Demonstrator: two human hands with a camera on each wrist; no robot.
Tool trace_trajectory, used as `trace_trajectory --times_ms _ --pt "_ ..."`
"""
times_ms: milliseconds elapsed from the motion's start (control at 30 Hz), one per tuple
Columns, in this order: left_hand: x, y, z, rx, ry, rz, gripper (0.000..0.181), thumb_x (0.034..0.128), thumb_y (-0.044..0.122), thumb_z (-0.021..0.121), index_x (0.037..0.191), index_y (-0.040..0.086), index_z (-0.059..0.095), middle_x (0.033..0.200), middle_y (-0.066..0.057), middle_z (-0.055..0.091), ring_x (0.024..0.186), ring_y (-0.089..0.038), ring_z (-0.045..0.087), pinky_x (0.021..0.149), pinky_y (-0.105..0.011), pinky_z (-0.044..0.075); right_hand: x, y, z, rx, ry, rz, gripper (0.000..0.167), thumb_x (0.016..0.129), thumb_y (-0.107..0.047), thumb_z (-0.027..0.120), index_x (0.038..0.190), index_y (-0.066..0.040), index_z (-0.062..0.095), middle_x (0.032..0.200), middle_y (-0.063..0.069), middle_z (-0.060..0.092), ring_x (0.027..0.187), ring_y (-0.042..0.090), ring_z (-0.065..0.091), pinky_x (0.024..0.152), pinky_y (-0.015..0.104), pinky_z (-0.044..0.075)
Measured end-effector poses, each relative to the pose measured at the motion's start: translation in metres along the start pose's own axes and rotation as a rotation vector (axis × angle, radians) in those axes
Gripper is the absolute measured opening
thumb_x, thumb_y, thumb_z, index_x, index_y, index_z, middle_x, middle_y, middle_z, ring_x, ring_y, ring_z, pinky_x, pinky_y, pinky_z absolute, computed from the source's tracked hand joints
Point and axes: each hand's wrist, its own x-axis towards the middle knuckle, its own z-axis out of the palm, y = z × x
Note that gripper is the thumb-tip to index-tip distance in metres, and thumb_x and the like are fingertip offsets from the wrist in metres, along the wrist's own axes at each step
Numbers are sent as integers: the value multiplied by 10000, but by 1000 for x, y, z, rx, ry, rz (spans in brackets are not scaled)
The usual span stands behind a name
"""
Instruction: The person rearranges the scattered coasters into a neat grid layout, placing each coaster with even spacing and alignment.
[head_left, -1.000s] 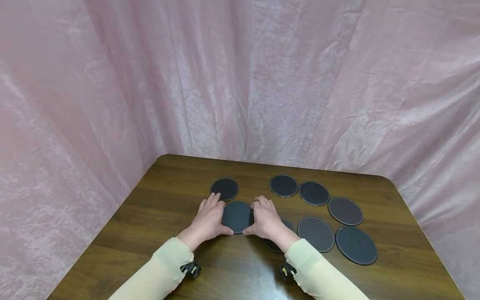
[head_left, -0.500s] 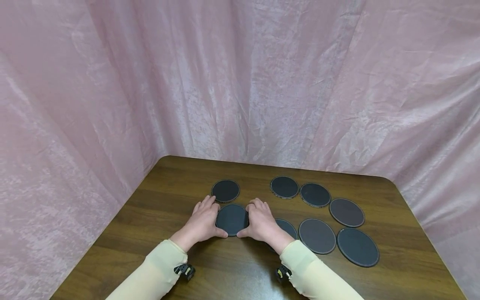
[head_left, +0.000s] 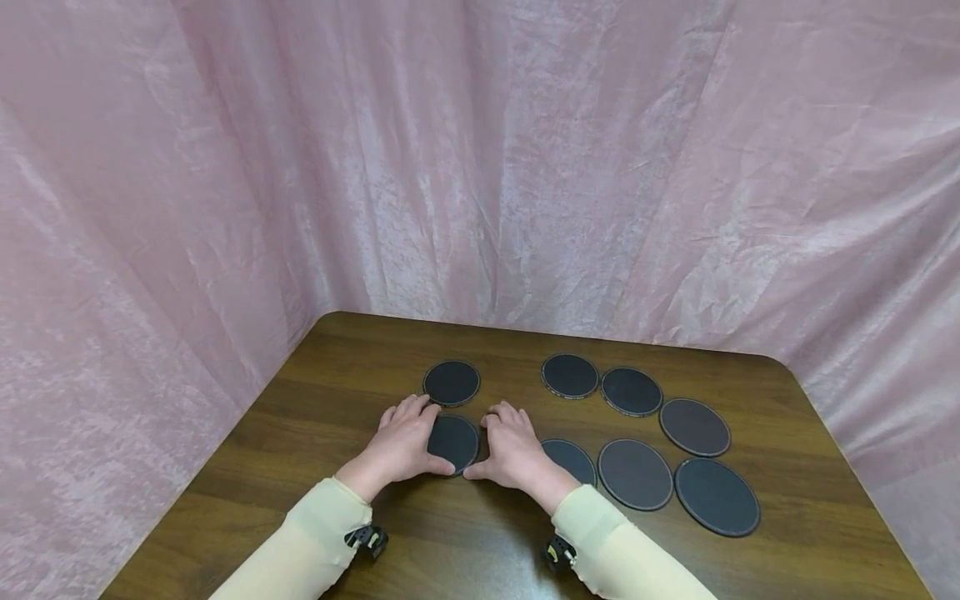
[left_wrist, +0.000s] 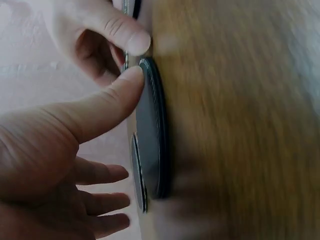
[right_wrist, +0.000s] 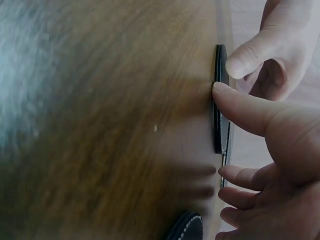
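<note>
In the head view, a dark round coaster with a stitched edge [head_left: 455, 442] lies flat on the wooden table between both hands. My left hand [head_left: 397, 444] is spread along its left side, thumb by the near rim and fingers toward the far rim. The left wrist view shows the left thumb [left_wrist: 117, 100] at the coaster's edge and the other fingers fairly straight. My right hand [head_left: 517, 450] stands just right of the coaster with a narrow gap, its thumb close to the near rim. Another coaster [head_left: 451, 383] lies just behind, near the left fingertips.
More coasters lie to the right: two in the back [head_left: 570, 376], a brownish one [head_left: 695, 427] nearer the right side, and several in front, one [head_left: 567, 462] partly behind the right wrist. Pink curtains [head_left: 480, 167] hang behind the wooden table [head_left: 360, 350].
The coaster between the hands has shifted left and slightly nearer. Both hands moved left with it, and a small gap has opened between the right hand and the coaster.
</note>
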Motion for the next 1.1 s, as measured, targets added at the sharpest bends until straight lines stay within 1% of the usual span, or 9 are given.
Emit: trace_trajectory --times_ms 133,333,367,533,600,667,767,933,1100 --pt "-6 -9 -6 13 -21 -27 1050 789 484 1011 1556 -60 544 1472 -274 546 1368 -471 482 1111 -674 412 0 0 2 19 -3 2 879 806 -414 1011 1422 87 636 1486 249 570 1446 424 493 1248 590 338" --pt "-13 -16 -11 21 -87 -29 1033 751 465 1037 1479 -107 579 1292 -251 598 1204 -428 543 1059 -622 475 1 -7 4 3 26 35 905 752 -479 1032 1383 60 672 1371 206 604 1296 414 537 1133 588 428" --pt "-13 -16 -11 15 -93 -33 1022 748 455 1042 1469 -107 584 1282 -246 601 1195 -422 546 1061 -609 479 1 -9 4 -5 28 42 899 746 -484 1035 1372 54 680 1356 200 607 1275 405 536 1115 585 433" --pt "-9 -20 -2 0 -69 -37 940 715 387 1070 1384 -99 625 1227 -231 623 1156 -416 562 1050 -586 494 3 -13 3 -31 17 57 841 718 -470 1053 1297 37 713 1279 184 617 1185 374 535 1022 559 454" --pt "-9 -19 -1 -4 -62 -38 914 702 372 1077 1351 -96 637 1202 -224 629 1141 -413 567 1041 -582 500 4 -15 2 -24 4 65 830 709 -455 1059 1280 39 713 1250 185 619 1159 371 536 1010 562 460" --pt "-10 -17 -5 -9 -66 -42 899 696 366 1082 1329 -94 640 1183 -216 635 1126 -405 576 1029 -577 507 5 -16 2 -9 -9 77 833 702 -436 1065 1279 42 704 1233 187 619 1144 373 538 1012 569 462" --pt "-11 -17 -6 -8 -57 -54 895 701 373 1080 1329 -79 631 1165 -212 650 1112 -398 599 1023 -560 515 7 -18 3 22 -12 92 845 702 -400 1071 1299 48 675 1196 192 636 1117 380 560 1010 580 468" --pt "-11 -20 -7 -15 -19 -60 889 699 353 1082 1339 -59 621 1164 -232 671 1119 -422 631 1022 -561 522 13 -21 8 48 -4 104 870 729 -366 1063 1368 40 633 1199 209 676 1123 402 606 1005 584 470" --pt "-12 -24 -7 -39 -31 -70 910 714 343 1075 1382 -68 615 1218 -246 674 1156 -421 624 1052 -555 510 13 -22 9 38 -14 105 870 742 -378 1056 1386 31 638 1223 206 675 1149 402 601 1025 584 464"
